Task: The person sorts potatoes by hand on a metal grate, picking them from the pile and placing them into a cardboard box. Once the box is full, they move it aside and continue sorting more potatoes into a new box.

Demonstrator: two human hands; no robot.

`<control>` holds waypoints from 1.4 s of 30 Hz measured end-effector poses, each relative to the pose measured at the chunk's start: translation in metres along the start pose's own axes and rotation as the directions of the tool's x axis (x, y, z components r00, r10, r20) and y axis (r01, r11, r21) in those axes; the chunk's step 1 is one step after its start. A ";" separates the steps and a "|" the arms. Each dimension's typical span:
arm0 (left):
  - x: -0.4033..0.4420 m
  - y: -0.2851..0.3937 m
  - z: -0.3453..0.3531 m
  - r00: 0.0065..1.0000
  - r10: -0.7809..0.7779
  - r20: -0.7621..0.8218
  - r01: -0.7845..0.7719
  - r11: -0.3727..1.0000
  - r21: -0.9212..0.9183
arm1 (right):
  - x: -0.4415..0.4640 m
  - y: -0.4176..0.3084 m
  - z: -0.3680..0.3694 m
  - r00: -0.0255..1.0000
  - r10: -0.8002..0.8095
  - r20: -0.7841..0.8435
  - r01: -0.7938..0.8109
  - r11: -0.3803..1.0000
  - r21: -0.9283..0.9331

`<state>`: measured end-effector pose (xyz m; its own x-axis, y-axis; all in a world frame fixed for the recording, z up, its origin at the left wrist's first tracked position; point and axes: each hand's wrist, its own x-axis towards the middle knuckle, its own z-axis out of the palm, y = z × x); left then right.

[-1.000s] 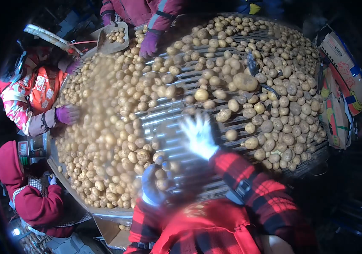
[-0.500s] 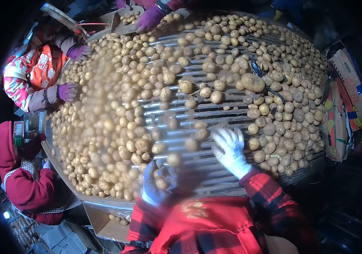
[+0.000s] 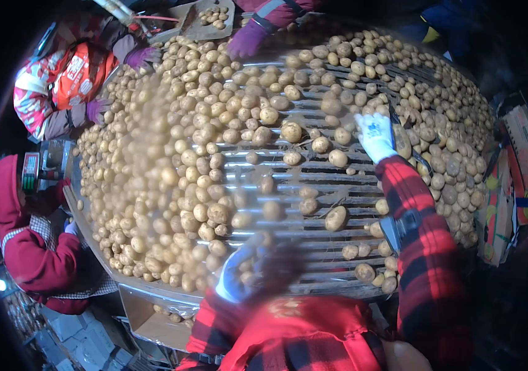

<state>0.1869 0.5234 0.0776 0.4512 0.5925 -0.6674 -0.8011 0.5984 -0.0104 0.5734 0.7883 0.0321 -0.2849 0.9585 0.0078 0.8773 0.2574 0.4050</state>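
My left hand [image 3: 234, 275], in a pale blue-white glove, is low at the near edge of the slatted table. Its fingers curve around a few potatoes [image 3: 248, 266], partly blurred. My right hand [image 3: 375, 137], in a white glove with blue print, reaches forward to the left edge of the right-hand potato pile [image 3: 449, 161]. Its fingers are extended and a little bent, with the tips over potatoes. Just right of it lies a dark strip [image 3: 423, 162] among the potatoes. Loose potatoes [image 3: 336, 218] sit on the metal slats [image 3: 301, 176] between my hands.
A dense potato heap [image 3: 171, 179] covers the left side. Co-workers' purple-gloved hands [image 3: 248, 40] rest at the far and left edges; a person in a maroon hood [image 3: 44, 253] stands at left. Cardboard boxes [image 3: 520, 167] stand at right, and an open carton [image 3: 152, 318] at lower left.
My right hand has moved forward and right, from the slats to the pile. Several potatoes now lie on the near right slats. My left hand has shifted slightly right. The view has shifted.
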 end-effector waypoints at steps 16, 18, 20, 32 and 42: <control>0.076 -0.006 0.032 0.895 -0.121 0.428 0.108 0.993 0.054 | -0.057 -0.078 -0.087 0.986 -0.167 -0.010 0.060 0.297 0.953; 0.090 -0.002 0.033 0.701 -0.187 0.689 0.361 0.925 -0.116 | -0.072 -0.099 -0.135 0.889 -0.452 0.073 0.067 0.286 0.956; 0.095 0.006 0.023 0.806 -0.193 0.559 0.287 0.954 -0.085 | -0.062 -0.108 -0.130 0.901 -0.332 -0.279 0.379 0.292 0.878; 0.052 0.010 0.010 0.865 0.239 0.442 -0.056 0.920 -0.389 | 0.055 -0.105 -0.051 0.969 -0.109 0.221 0.073 0.983 0.166; 0.085 0.031 -0.006 0.799 0.335 0.500 -0.114 0.900 -0.421 | -0.006 -0.164 -0.140 0.922 -0.371 -0.111 0.169 0.129 0.977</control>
<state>0.1977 0.5889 0.0160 0.2886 0.9432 -0.1645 -0.9379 0.2439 -0.2466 0.3773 0.7237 0.0937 -0.6307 0.7749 -0.0412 0.4418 0.3149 -0.8400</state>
